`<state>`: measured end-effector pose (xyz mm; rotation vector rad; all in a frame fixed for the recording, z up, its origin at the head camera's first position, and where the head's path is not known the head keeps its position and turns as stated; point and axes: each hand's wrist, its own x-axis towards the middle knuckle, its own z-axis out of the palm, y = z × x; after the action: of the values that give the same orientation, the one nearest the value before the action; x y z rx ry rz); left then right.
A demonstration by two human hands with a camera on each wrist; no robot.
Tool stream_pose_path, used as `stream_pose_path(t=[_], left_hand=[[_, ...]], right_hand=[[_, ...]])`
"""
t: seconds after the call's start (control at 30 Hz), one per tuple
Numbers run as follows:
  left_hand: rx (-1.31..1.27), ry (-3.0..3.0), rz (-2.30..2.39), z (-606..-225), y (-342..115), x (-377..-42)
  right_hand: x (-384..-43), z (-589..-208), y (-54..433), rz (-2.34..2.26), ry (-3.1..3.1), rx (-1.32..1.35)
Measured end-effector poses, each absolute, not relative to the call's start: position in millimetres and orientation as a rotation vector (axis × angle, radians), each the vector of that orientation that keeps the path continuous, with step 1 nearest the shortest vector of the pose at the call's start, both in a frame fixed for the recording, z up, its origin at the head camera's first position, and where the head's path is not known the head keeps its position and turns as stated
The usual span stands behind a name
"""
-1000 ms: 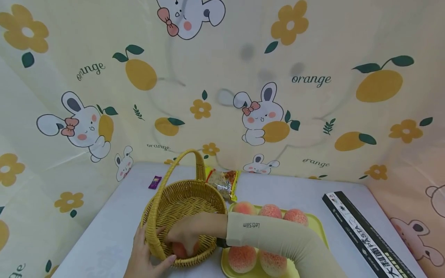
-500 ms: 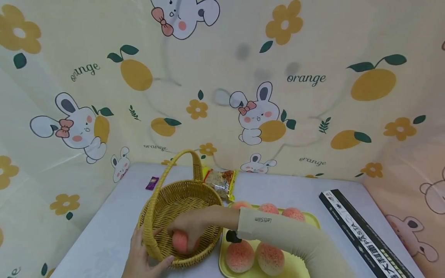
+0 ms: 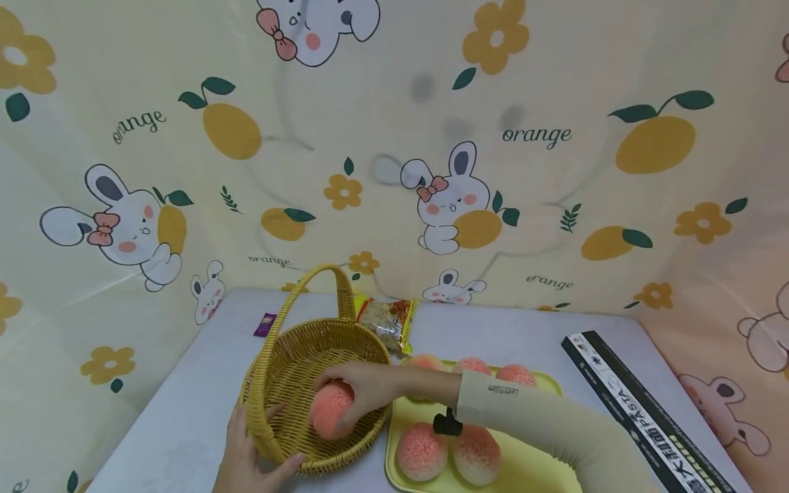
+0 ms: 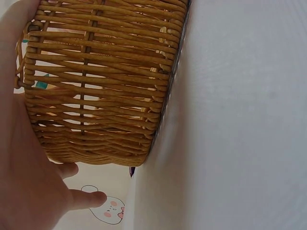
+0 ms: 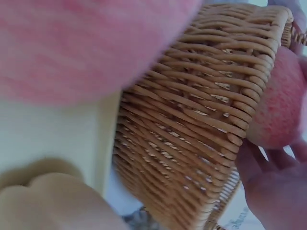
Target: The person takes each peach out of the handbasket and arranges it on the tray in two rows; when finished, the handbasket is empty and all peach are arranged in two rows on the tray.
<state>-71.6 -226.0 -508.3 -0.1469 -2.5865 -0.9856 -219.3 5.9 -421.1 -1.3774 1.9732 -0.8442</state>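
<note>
My right hand (image 3: 364, 390) grips a fuzzy pink peach (image 3: 331, 411) inside a woven wicker basket (image 3: 364, 339), near its right side. In the right wrist view that peach (image 5: 280, 105) shows beyond the basket's rim, with my fingers under it. At the basket's near left my left hand (image 3: 249, 448) holds the rim, thumb along the front and one finger behind the handle. The left wrist view shows the left hand (image 4: 29, 177) against the basket's outer wall (image 4: 100, 105), two fingers stretched past it. The basket's far outer side is hidden.
A yellow tray (image 3: 403, 421) with several more peaches, one a peach (image 3: 422, 452) in front, stands right of the basket. Behind are a yellow-edged food packet (image 3: 391, 322) and a small purple sachet (image 3: 265, 324). A long black-and-white box (image 3: 641, 411) lies far right.
My right hand has drawn up and to the right inside the basket, and the peach in its grip shows more fully. The left hand stays at the rim. The view has shifted slightly.
</note>
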Motion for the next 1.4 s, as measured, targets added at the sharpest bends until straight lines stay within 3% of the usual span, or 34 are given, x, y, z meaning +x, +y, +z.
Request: stream_pose_path(t=[0.27, 0.6, 1.4], left_hand=[[-0.072, -2.652, -0.998, -504.8, -223.9, -71.5], [-0.055, -2.672, -1.008, -502.6, -223.1, -70.0], [-0.116, -2.616, -1.011, -504.9, -223.1, -70.7]], right_hand=[[-212.5, -424.9, 31.5, -1.263, 2.008, -1.095], [-195.4, -426.8, 58.9, -1.564, 2.039, -0.934], [-158.4, -432.7, 147.1, -1.877, 2.209, -0.872]])
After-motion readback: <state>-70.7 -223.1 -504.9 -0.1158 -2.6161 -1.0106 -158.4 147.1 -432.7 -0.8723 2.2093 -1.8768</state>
